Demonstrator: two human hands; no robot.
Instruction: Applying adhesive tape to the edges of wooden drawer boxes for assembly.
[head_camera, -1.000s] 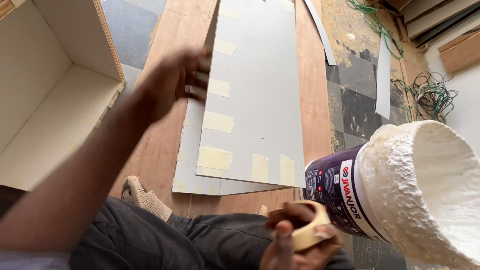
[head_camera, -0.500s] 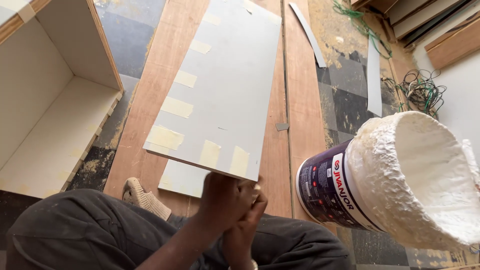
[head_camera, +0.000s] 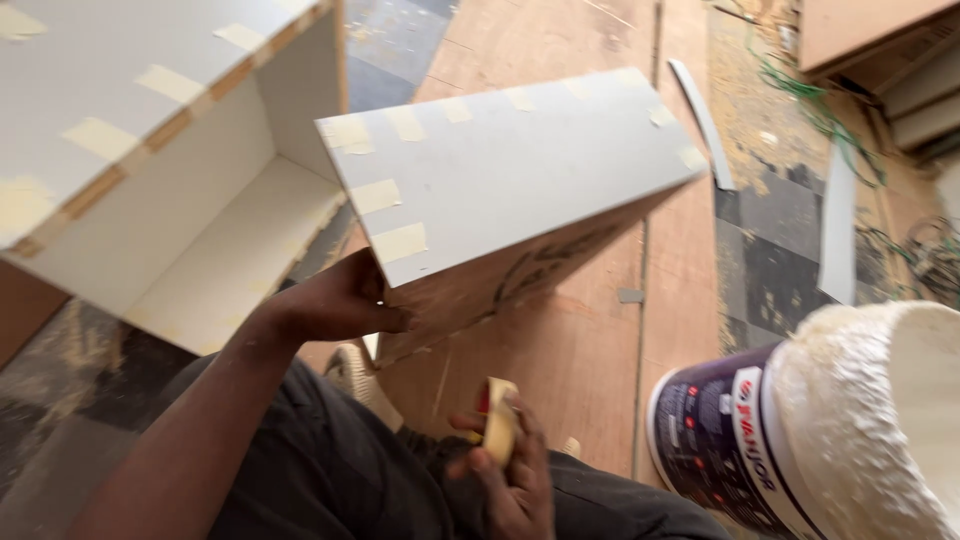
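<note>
A person's left hand (head_camera: 345, 305) grips the near edge of a white panel (head_camera: 510, 165) tilted up off the plywood floor (head_camera: 590, 360), strips of masking tape along its edges. At six o'clock the right hand (head_camera: 510, 470) clasps a roll of masking tape (head_camera: 499, 432). An open white cabinet (head_camera: 170, 190) stands at ten o'clock; a paint-caked bucket (head_camera: 800, 440) sits at four o'clock.

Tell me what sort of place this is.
Probably a carpentry or furniture workshop: a taped white panel lifted by the left hand, an open white cabinet box, sawdust and plywood sheets on the floor.
</note>
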